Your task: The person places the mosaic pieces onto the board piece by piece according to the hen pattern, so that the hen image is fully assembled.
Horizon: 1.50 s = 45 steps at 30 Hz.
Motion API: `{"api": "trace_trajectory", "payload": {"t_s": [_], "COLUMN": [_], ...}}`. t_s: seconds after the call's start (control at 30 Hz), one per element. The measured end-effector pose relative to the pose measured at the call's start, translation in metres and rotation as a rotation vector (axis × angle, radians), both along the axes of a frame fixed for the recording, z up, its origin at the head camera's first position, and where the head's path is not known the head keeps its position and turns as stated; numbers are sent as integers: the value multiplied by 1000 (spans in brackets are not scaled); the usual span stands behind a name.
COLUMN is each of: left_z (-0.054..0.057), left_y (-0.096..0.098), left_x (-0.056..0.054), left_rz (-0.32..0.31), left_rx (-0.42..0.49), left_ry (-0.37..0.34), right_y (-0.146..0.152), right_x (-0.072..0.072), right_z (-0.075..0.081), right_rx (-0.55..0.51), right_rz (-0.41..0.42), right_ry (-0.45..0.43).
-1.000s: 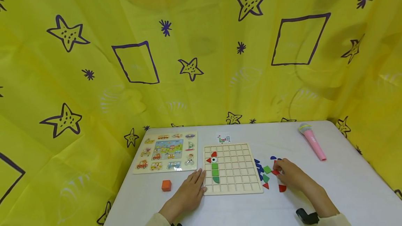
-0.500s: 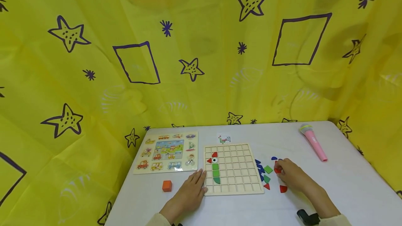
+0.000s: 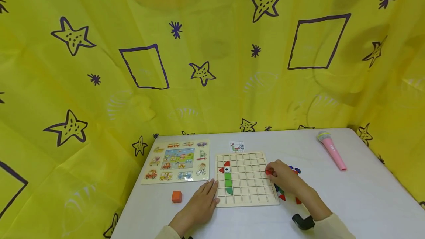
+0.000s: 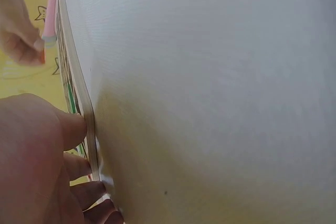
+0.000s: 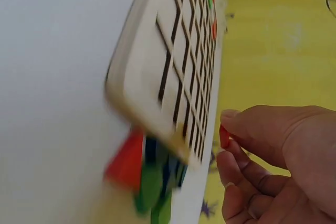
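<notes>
A wooden grid board (image 3: pixel 247 185) lies flat on the table. Red, white and green pieces (image 3: pixel 227 176) sit in cells on its left side. My left hand (image 3: pixel 201 200) rests against the board's left edge, its fingers touching the rim; the left wrist view shows the thumb (image 4: pixel 73 129) at that edge too. My right hand (image 3: pixel 287 178) pinches a small red piece (image 5: pixel 224 137) between thumb and fingertips, above the board's right edge. The exact shape of the red piece is partly covered by the fingers.
Loose red, green and blue pieces (image 5: pixel 126 163) lie right of the board, partly hidden by the right arm. A picture card (image 3: pixel 237 146) lies behind the board. A vehicle puzzle (image 3: pixel 177 161) and an orange cube (image 3: pixel 176 196) are at left; a pink microphone (image 3: pixel 333 152) lies at back right.
My right hand has lifted a red piece from the loose pile and moved left with it to the board's right edge. The left hand stays in place.
</notes>
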<state>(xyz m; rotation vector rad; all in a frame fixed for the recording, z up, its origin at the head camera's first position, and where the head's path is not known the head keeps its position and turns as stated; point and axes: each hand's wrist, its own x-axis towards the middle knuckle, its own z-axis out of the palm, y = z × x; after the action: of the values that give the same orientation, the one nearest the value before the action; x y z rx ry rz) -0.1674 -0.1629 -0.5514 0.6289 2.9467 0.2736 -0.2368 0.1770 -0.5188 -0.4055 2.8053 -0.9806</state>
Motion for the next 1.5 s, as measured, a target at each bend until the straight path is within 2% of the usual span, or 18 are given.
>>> {"api": "trace_trajectory", "payload": {"t_s": [0.2,0.33,0.5,0.67,0.83,1.07,1.5], "left_z": [1,1,2,4,5,4,0], "left_y": [0,0,1,1,1,0,-1], "left_x": [0,0,0,1,2,1,-1], "left_rz": [4,6,17,15,14,10,12], "left_rx": [7,6,15,16,9,11,13], "left_ry": [-9,-11,-29,-26,-17,-13,-24], "right_y": [-53,-78,-93,-97,-98,-98,-100], "right_x": [1,3,6,6,5,3,5], "right_z": [0,-5,-10,-18,-22,-18,-16], "right_rx": [-20,-14,3,18,50,50,98], "right_rz": [63,149,242,285,286,276,243], "right_ry": [39,102,170,198,232,220,260]}}
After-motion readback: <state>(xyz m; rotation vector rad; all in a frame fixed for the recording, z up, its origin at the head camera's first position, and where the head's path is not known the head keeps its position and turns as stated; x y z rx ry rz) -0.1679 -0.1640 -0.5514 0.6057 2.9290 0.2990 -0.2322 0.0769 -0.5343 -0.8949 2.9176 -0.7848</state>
